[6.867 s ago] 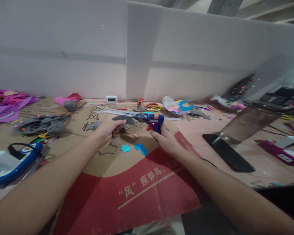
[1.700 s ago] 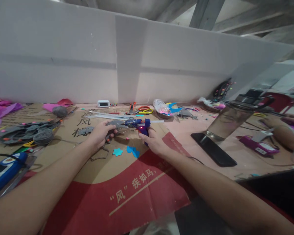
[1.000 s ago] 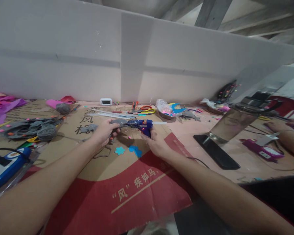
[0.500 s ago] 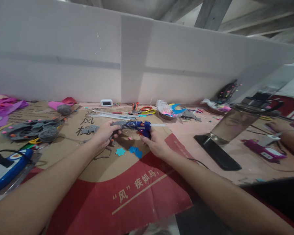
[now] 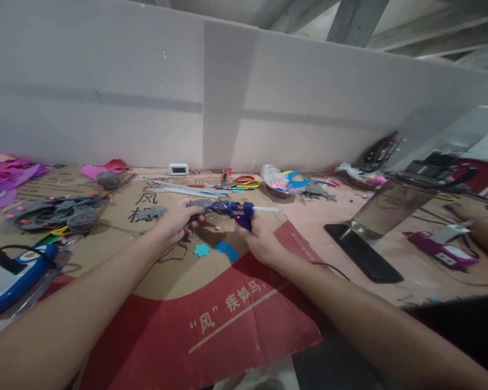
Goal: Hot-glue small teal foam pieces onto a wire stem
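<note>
The right hand (image 5: 260, 241) grips a blue glue gun (image 5: 236, 209), its nozzle against the grey felt piece (image 5: 201, 204) pinched in the left hand (image 5: 177, 218).

The head camera looks forward and down over the left hand (image 5: 179, 217) and right hand (image 5: 261, 244), across the table (image 5: 329, 216).

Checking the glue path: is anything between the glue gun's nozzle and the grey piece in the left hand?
Nothing visible does. The blue glue gun in the right hand points its nozzle straight at the grey felt piece gripped by the left hand.
</note>
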A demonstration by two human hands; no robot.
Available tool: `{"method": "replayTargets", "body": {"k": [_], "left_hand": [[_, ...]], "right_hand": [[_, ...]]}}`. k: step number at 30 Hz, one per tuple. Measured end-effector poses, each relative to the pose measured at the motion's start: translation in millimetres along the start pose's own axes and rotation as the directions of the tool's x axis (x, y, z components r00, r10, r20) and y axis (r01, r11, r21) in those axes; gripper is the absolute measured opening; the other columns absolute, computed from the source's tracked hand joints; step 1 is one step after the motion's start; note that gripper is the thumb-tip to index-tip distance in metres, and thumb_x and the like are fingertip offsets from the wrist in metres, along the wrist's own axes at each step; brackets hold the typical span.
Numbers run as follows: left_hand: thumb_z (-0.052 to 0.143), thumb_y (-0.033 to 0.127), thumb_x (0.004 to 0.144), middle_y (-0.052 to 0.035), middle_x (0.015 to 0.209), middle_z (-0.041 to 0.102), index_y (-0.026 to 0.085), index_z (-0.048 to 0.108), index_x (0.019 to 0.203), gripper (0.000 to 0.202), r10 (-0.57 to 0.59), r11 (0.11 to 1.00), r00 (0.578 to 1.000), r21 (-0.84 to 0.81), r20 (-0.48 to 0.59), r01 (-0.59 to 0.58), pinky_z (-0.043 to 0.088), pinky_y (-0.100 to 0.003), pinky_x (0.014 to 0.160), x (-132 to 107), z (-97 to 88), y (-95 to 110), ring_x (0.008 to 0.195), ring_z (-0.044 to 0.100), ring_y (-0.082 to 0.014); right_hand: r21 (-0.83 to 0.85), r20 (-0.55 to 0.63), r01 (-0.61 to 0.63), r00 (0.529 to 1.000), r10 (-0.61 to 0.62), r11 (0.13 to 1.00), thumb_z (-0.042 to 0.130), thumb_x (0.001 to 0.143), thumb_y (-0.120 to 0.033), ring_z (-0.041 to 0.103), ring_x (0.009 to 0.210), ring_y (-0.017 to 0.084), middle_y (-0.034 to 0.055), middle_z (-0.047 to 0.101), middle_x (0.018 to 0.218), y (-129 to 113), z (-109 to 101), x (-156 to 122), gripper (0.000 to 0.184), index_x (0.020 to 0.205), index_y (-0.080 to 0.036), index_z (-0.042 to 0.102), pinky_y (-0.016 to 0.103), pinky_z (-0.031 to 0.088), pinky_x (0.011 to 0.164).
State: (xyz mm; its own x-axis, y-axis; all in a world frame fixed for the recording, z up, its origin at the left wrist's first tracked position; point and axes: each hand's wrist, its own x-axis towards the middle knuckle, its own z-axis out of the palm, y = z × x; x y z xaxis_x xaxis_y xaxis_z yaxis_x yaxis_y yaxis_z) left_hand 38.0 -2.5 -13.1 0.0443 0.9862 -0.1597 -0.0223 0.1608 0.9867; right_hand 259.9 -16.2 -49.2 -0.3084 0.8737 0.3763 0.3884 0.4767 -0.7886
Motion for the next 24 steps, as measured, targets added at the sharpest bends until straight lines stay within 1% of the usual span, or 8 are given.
{"method": "replayTargets", "body": {"k": [6,9,13,15,17,20,22,24], "left_hand": [[0.063,0.018,0.074,0.0028,0.058,0.056,0.019,0.05,0.084,0.016,-0.011,1.0,1.0,-0.009,0.004,0.011,0.021,-0.015,0.035,0.0,-0.4,1.1,0.035,0.041,-0.0049],[0.064,0.019,0.074,0.0027,0.059,0.057,0.02,0.049,0.083,0.018,-0.025,1.0,1.0,0.002,-0.005,0.025,0.02,-0.015,0.035,-0.5,-0.6,0.5,0.036,0.042,-0.0051],[0.061,0.017,0.075,0.0025,0.059,0.056,0.019,0.049,0.082,0.014,-0.006,1.0,1.0,0.013,-0.002,0.006,0.019,-0.015,0.034,-2.8,-0.1,1.0,0.037,0.041,-0.005],[0.06,0.016,0.076,0.0025,0.059,0.055,0.019,0.049,0.082,0.012,-0.014,1.0,1.0,0.009,0.002,0.014,0.019,-0.016,0.034,-4.0,0.5,1.9,0.036,0.041,-0.0051],[0.059,0.015,0.076,0.0023,0.059,0.055,0.018,0.049,0.081,0.012,-0.027,1.0,1.0,-0.003,-0.008,0.027,0.019,-0.016,0.034,-4.4,1.0,2.5,0.036,0.04,-0.005],[0.058,0.012,0.076,0.0017,0.057,0.055,0.018,0.049,0.079,0.011,-0.017,1.0,1.0,-0.023,-0.017,0.016,0.019,-0.015,0.034,-3.5,1.1,1.9,0.036,0.041,-0.0049],[0.057,0.012,0.076,0.0017,0.057,0.055,0.017,0.048,0.079,0.011,-0.007,0.999,1.0,-0.035,-0.013,0.007,0.02,-0.015,0.034,-2.5,0.7,1.0,0.035,0.041,-0.0048],[0.057,0.013,0.076,0.002,0.056,0.055,0.018,0.048,0.079,0.011,-0.013,0.999,1.0,-0.04,-0.008,0.013,0.021,-0.015,0.035,-2.0,0.3,0.5,0.035,0.04,-0.0046]], "right_hand": [[0.017,-0.032,0.013,0.999,-0.013,1.0,0.05,0.088,-0.031,0.06,0.098,0.023,0.0098,0.067,0.108,-2.2,1.5,-1.6,0.037,0.122,-0.016,0.053,0.038,0.046,0.093],[0.006,-0.041,0.0,0.999,0.0,1.0,0.048,0.09,-0.034,0.061,0.093,0.024,0.0094,0.068,0.103,-1.8,2.5,-1.7,0.034,0.117,-0.015,0.056,0.038,0.047,0.089],[0.02,-0.053,0.013,0.999,-0.012,1.0,0.049,0.09,-0.039,0.061,0.094,0.023,0.0084,0.068,0.103,2.3,3.3,-1.0,0.032,0.113,-0.017,0.058,0.036,0.047,0.089],[0.028,-0.067,-0.004,0.998,0.006,1.0,0.051,0.089,-0.039,0.061,0.088,0.022,0.008,0.067,0.099,4.4,3.1,-0.5,0.032,0.111,-0.017,0.058,0.034,0.049,0.081],[0.072,-0.064,-0.04,0.997,0.044,0.997,0.053,0.086,-0.039,0.058,0.076,0.019,0.0074,0.067,0.094,5.6,2.7,-0.1,0.033,0.109,-0.016,0.057,0.031,0.048,0.068],[0.177,0.002,-0.105,0.994,0.106,0.979,0.056,0.084,-0.039,0.05,0.058,0.014,0.0042,0.065,0.086,4.9,1.8,0.3,0.035,0.112,-0.017,0.055,0.027,0.042,0.053],[0.204,0.034,-0.134,0.991,0.129,0.97,0.055,0.085,-0.037,0.047,0.054,0.013,0.0028,0.064,0.083,4.0,1.2,0.4,0.036,0.114,-0.018,0.053,0.027,0.041,0.051],[0.182,0.022,-0.124,0.992,0.122,0.975,0.055,0.084,-0.035,0.05,0.057,0.014,0.0041,0.065,0.086,3.5,0.8,0.4,0.035,0.115,-0.019,0.052,0.028,0.043,0.054]]}}
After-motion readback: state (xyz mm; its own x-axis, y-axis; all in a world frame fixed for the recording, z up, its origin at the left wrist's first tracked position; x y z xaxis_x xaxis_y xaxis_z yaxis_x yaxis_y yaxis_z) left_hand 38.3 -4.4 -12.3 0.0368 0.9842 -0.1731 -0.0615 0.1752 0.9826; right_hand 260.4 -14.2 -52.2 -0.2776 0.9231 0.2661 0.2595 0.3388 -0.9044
